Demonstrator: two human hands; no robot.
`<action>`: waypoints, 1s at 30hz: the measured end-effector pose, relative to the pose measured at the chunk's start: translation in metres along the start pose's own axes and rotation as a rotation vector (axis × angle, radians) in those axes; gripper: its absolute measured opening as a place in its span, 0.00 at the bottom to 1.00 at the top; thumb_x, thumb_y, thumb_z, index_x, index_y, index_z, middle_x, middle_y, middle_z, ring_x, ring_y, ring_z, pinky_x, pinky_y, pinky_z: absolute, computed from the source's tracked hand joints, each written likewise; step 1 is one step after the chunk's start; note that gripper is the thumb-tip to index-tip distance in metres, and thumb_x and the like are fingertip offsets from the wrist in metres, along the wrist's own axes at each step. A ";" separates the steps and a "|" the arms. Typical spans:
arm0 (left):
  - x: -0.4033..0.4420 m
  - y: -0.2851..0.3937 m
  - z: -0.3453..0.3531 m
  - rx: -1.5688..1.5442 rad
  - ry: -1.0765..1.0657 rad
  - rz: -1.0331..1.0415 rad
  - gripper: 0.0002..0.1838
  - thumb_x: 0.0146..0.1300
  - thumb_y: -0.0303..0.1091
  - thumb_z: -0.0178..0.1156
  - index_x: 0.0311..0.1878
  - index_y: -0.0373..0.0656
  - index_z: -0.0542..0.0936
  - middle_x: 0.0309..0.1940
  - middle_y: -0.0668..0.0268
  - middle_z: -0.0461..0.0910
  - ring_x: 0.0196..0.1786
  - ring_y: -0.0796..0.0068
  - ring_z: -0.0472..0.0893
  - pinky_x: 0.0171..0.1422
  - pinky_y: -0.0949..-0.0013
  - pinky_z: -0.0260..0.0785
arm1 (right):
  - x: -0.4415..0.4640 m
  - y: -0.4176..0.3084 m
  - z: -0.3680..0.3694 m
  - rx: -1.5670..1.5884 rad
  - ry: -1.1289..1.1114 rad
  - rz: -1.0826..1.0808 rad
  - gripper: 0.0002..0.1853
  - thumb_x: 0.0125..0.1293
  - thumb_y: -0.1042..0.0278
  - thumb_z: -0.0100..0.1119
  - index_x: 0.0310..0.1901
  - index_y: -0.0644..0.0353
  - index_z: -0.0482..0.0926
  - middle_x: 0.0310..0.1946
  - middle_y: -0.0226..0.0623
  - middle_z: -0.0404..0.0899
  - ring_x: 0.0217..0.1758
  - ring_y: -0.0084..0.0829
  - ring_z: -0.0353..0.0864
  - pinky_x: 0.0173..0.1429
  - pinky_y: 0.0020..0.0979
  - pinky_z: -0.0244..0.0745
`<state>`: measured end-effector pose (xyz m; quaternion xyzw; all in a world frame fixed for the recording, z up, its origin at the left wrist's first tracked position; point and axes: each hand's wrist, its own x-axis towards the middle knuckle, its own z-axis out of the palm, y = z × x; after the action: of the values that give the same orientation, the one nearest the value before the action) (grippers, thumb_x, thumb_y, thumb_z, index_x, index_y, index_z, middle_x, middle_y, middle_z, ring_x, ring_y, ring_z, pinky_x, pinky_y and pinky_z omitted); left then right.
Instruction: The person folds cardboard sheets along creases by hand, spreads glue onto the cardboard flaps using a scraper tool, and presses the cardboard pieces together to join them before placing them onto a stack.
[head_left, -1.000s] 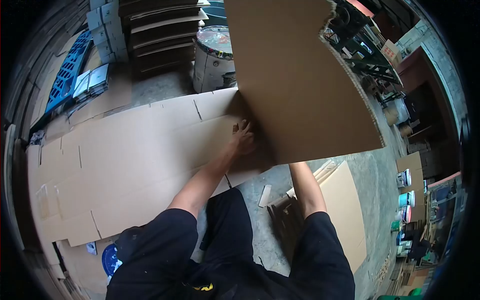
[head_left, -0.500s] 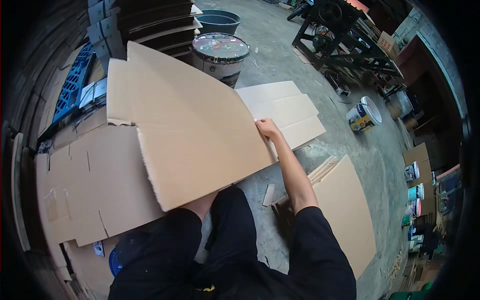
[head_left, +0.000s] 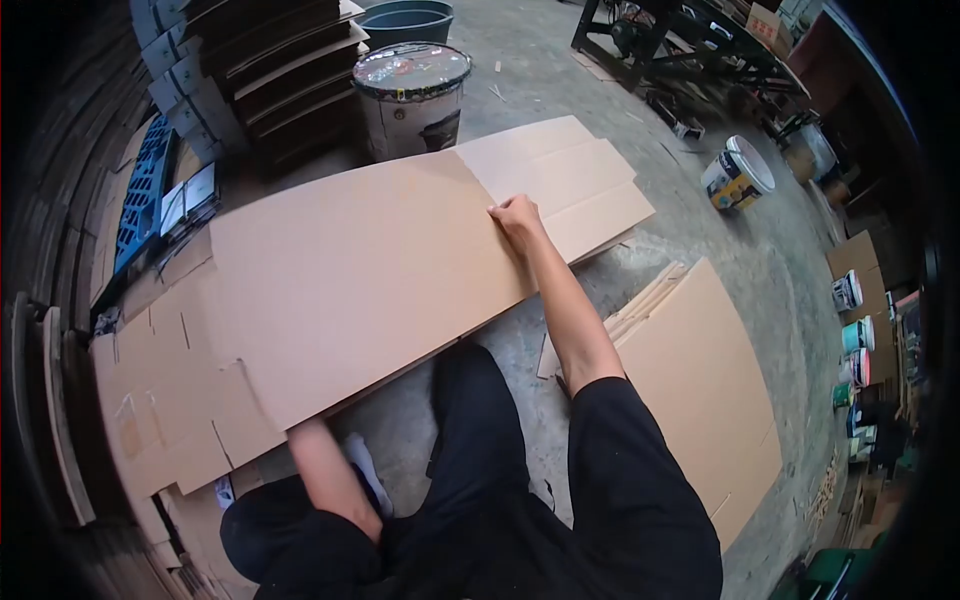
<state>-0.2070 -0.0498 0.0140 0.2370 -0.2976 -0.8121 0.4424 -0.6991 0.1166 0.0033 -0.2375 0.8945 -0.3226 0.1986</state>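
Observation:
A wide brown cardboard sheet lies across the low work surface in front of me. My right hand is closed on its right edge, thumb and fingers pinching the border. Under the sheet's near left corner goes my left forearm, so the hand and its fingers are hidden. To the right, a paler creased cardboard piece extends from below the sheet. On the left lies another flattened cardboard with slits and tape.
Cut cardboard panels are stacked on the floor at right. A large lidded drum and tall cardboard stacks stand behind the sheet. A paint bucket sits farther right, and a blue plastic pallet is at left.
The cardboard sheet, raised and tilted before, now lies nearly flat, its left end lowered. My left forearm has come into view at its near corner. My right hand keeps hold of the right edge.

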 end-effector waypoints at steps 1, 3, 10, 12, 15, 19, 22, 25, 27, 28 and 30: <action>-0.006 0.012 -0.009 0.020 0.024 0.013 0.26 0.76 0.51 0.51 0.63 0.40 0.78 0.62 0.57 0.75 0.66 0.61 0.73 0.71 0.51 0.65 | -0.002 0.003 0.004 -0.007 0.013 -0.008 0.20 0.57 0.52 0.77 0.39 0.63 0.90 0.44 0.52 0.88 0.51 0.47 0.88 0.57 0.42 0.82; -0.019 0.033 -0.026 0.086 0.074 0.025 0.25 0.77 0.50 0.51 0.63 0.39 0.77 0.61 0.57 0.77 0.65 0.62 0.74 0.71 0.53 0.66 | 0.006 -0.002 0.000 -0.009 0.042 -0.029 0.20 0.56 0.53 0.77 0.39 0.63 0.90 0.45 0.52 0.88 0.51 0.47 0.88 0.57 0.42 0.82; -0.021 0.060 -0.071 0.743 0.290 0.013 0.25 0.81 0.47 0.47 0.64 0.33 0.75 0.59 0.55 0.79 0.63 0.64 0.77 0.71 0.58 0.67 | 0.014 0.008 0.004 -0.055 0.076 -0.060 0.16 0.57 0.55 0.77 0.38 0.60 0.91 0.38 0.47 0.90 0.44 0.40 0.90 0.53 0.37 0.83; -0.023 0.044 -0.069 1.160 0.331 0.123 0.28 0.82 0.48 0.43 0.63 0.27 0.73 0.58 0.52 0.80 0.62 0.60 0.78 0.69 0.58 0.66 | 0.019 0.008 0.005 -0.066 0.094 -0.057 0.15 0.57 0.55 0.77 0.38 0.58 0.92 0.38 0.46 0.90 0.44 0.41 0.90 0.54 0.38 0.83; -0.021 0.028 -0.089 1.360 0.338 0.104 0.30 0.81 0.49 0.42 0.62 0.25 0.72 0.56 0.47 0.81 0.59 0.56 0.79 0.69 0.57 0.66 | 0.017 0.010 -0.002 -0.096 0.114 -0.057 0.14 0.58 0.55 0.76 0.39 0.57 0.92 0.38 0.46 0.90 0.45 0.42 0.90 0.55 0.39 0.82; -0.027 0.045 -0.056 1.552 0.363 -0.151 0.35 0.79 0.55 0.45 0.62 0.24 0.72 0.57 0.40 0.79 0.60 0.52 0.79 0.69 0.56 0.66 | 0.020 0.004 -0.015 -0.142 -0.018 -0.060 0.15 0.61 0.53 0.73 0.41 0.55 0.92 0.47 0.49 0.88 0.53 0.47 0.88 0.60 0.43 0.81; -0.027 0.044 -0.052 1.721 0.410 -0.043 0.39 0.74 0.62 0.51 0.60 0.24 0.74 0.56 0.36 0.79 0.59 0.49 0.80 0.67 0.56 0.68 | 0.029 -0.007 -0.014 -0.277 -0.001 -0.145 0.18 0.66 0.50 0.66 0.39 0.58 0.91 0.42 0.54 0.87 0.49 0.51 0.87 0.57 0.44 0.81; -0.018 0.054 -0.056 1.655 0.314 -0.167 0.42 0.69 0.66 0.56 0.56 0.25 0.77 0.52 0.37 0.82 0.56 0.50 0.83 0.64 0.56 0.71 | 0.031 -0.010 -0.003 -0.405 0.137 -0.274 0.21 0.71 0.51 0.56 0.35 0.62 0.89 0.36 0.59 0.86 0.45 0.57 0.86 0.52 0.47 0.81; -0.017 0.061 -0.049 1.748 0.291 -0.286 0.41 0.69 0.66 0.57 0.52 0.26 0.81 0.46 0.41 0.85 0.51 0.52 0.85 0.60 0.57 0.74 | 0.028 -0.006 0.006 -0.456 0.205 -0.355 0.23 0.73 0.52 0.52 0.33 0.64 0.87 0.35 0.61 0.85 0.44 0.60 0.85 0.49 0.49 0.81; -0.016 0.065 -0.044 1.754 0.297 -0.300 0.41 0.69 0.66 0.57 0.52 0.26 0.81 0.46 0.41 0.85 0.51 0.52 0.85 0.60 0.57 0.74 | 0.027 -0.004 0.009 -0.436 0.231 -0.377 0.22 0.73 0.54 0.51 0.34 0.64 0.86 0.36 0.59 0.85 0.44 0.59 0.85 0.49 0.52 0.78; -0.016 0.071 -0.034 1.892 0.225 -0.358 0.41 0.69 0.66 0.57 0.51 0.26 0.82 0.43 0.43 0.87 0.47 0.54 0.87 0.58 0.58 0.75 | 0.026 0.000 0.015 -0.419 0.232 -0.394 0.20 0.74 0.56 0.50 0.35 0.64 0.84 0.37 0.57 0.85 0.45 0.58 0.84 0.49 0.55 0.76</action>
<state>-0.1363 -0.0764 0.0411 0.6131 -0.7435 -0.2646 -0.0357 -0.7124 0.0946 -0.0129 -0.4035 0.8950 -0.1886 -0.0244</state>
